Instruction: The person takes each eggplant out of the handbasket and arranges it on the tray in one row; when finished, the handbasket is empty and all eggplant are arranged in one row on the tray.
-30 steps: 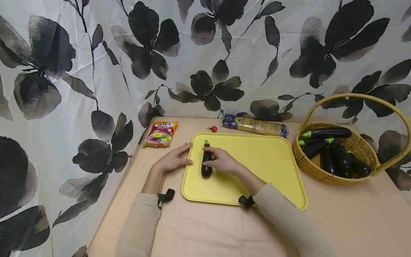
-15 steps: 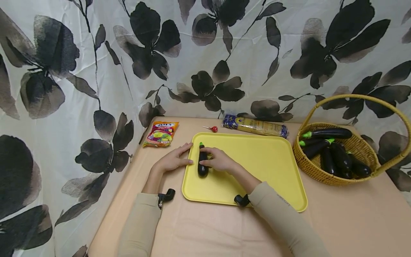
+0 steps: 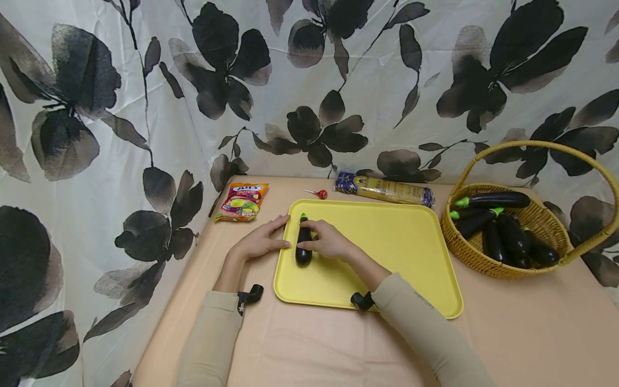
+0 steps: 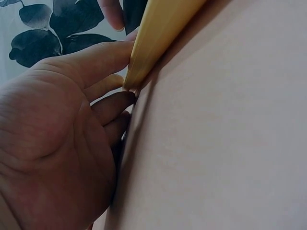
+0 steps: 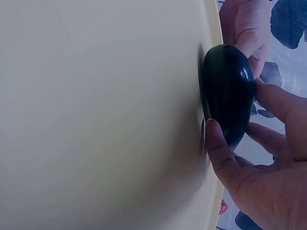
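A dark purple eggplant (image 3: 303, 248) with a green tip lies lengthwise near the left side of the yellow tray (image 3: 382, 247). My right hand (image 3: 330, 240) grips it from the right between thumb and fingers. In the right wrist view, the thumb and fingers of that hand (image 5: 268, 177) sit on either side of the glossy eggplant (image 5: 228, 91), close to the tray's surface. On the left, my left hand (image 3: 258, 240) rests against the tray's edge with thumb and fingers spread. The left wrist view has its fairly straight fingers touching the tray's side (image 4: 156, 40).
At the right stands a wicker basket (image 3: 464, 252) with a tall handle, holding several eggplants (image 3: 515, 236). Behind the tray lie a candy bag (image 3: 242, 202), a red lollipop (image 3: 321, 194) and a pack of spaghetti (image 3: 387, 189). A floral curtain (image 3: 271, 70) hangs at the back.
The eggplant in my right hand has shifted a little to the left on the tray, mostly in the first half second. My left hand has stayed at the tray's edge.
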`<move>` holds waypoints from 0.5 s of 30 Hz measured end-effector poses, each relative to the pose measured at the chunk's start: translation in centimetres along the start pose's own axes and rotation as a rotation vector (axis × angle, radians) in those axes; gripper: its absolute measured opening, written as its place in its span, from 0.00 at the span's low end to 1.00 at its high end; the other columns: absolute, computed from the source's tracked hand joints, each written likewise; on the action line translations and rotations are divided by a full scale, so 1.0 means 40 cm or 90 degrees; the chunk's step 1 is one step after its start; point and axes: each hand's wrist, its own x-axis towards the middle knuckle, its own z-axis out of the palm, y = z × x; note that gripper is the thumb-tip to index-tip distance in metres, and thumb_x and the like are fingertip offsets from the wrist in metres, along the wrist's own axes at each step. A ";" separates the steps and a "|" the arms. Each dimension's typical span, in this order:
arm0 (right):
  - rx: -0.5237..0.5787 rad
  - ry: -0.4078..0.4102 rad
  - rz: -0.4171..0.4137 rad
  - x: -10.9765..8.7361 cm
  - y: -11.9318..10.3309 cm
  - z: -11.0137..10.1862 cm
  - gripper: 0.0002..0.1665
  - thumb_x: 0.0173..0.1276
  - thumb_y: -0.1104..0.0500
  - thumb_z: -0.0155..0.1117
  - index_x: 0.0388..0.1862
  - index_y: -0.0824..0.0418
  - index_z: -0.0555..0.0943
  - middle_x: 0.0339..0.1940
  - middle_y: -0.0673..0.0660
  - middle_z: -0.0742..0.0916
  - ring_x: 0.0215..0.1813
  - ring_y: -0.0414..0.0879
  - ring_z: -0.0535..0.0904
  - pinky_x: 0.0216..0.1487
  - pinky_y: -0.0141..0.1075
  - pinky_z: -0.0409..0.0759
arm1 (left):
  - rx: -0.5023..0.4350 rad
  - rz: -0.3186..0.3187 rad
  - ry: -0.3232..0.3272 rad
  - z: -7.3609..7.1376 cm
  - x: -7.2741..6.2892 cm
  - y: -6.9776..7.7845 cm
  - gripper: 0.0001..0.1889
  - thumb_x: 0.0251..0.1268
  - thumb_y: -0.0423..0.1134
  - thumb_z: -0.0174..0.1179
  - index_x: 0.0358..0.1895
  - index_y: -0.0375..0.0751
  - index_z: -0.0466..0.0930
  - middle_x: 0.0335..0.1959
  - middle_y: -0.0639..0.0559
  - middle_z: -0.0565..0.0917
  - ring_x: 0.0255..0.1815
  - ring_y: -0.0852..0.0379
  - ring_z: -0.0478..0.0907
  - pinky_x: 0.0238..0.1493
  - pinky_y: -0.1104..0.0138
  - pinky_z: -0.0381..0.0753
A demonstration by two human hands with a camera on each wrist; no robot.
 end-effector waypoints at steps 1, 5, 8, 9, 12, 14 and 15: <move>-0.003 0.000 -0.004 0.000 -0.001 0.000 0.37 0.74 0.52 0.70 0.77 0.60 0.72 0.71 0.63 0.79 0.57 0.51 0.77 0.56 0.42 0.79 | 0.000 -0.001 0.001 0.000 0.000 0.000 0.45 0.69 0.54 0.68 0.85 0.59 0.54 0.88 0.53 0.48 0.89 0.44 0.36 0.85 0.40 0.36; 0.000 -0.008 -0.013 0.002 0.002 0.004 0.38 0.74 0.51 0.70 0.78 0.61 0.71 0.71 0.63 0.79 0.57 0.51 0.81 0.55 0.42 0.81 | 0.006 -0.004 0.004 0.001 0.000 0.000 0.45 0.69 0.54 0.68 0.85 0.59 0.54 0.88 0.53 0.49 0.89 0.44 0.36 0.85 0.41 0.36; 0.013 -0.017 -0.018 0.002 0.007 0.006 0.39 0.74 0.51 0.70 0.79 0.61 0.69 0.72 0.63 0.78 0.58 0.52 0.83 0.55 0.42 0.83 | 0.008 -0.005 0.004 0.002 -0.001 -0.001 0.44 0.69 0.54 0.68 0.85 0.59 0.55 0.88 0.53 0.49 0.89 0.45 0.37 0.86 0.41 0.37; 0.017 -0.019 -0.020 0.002 0.008 0.007 0.40 0.74 0.50 0.70 0.79 0.61 0.69 0.72 0.63 0.78 0.59 0.52 0.84 0.55 0.42 0.83 | 0.008 -0.004 0.004 0.003 -0.001 -0.001 0.44 0.69 0.54 0.68 0.85 0.59 0.55 0.88 0.53 0.49 0.89 0.45 0.37 0.85 0.41 0.37; 0.022 -0.021 -0.026 0.001 0.010 0.006 0.41 0.73 0.51 0.71 0.80 0.60 0.68 0.73 0.64 0.77 0.59 0.53 0.84 0.55 0.41 0.84 | 0.009 -0.002 0.004 0.004 -0.002 -0.002 0.44 0.69 0.54 0.68 0.84 0.60 0.55 0.87 0.54 0.49 0.89 0.46 0.37 0.86 0.41 0.37; 0.024 -0.021 -0.030 0.000 0.012 0.006 0.42 0.72 0.52 0.72 0.81 0.60 0.67 0.73 0.64 0.76 0.59 0.53 0.84 0.54 0.41 0.84 | 0.009 0.000 0.004 0.005 -0.003 -0.001 0.44 0.69 0.54 0.68 0.84 0.59 0.55 0.88 0.53 0.49 0.89 0.45 0.37 0.85 0.40 0.37; 0.023 -0.021 -0.031 -0.001 0.012 0.005 0.43 0.72 0.52 0.72 0.81 0.60 0.67 0.74 0.64 0.76 0.59 0.53 0.84 0.53 0.40 0.84 | 0.009 0.000 0.004 0.006 -0.004 -0.002 0.44 0.69 0.54 0.68 0.84 0.59 0.55 0.88 0.53 0.49 0.89 0.45 0.37 0.85 0.40 0.37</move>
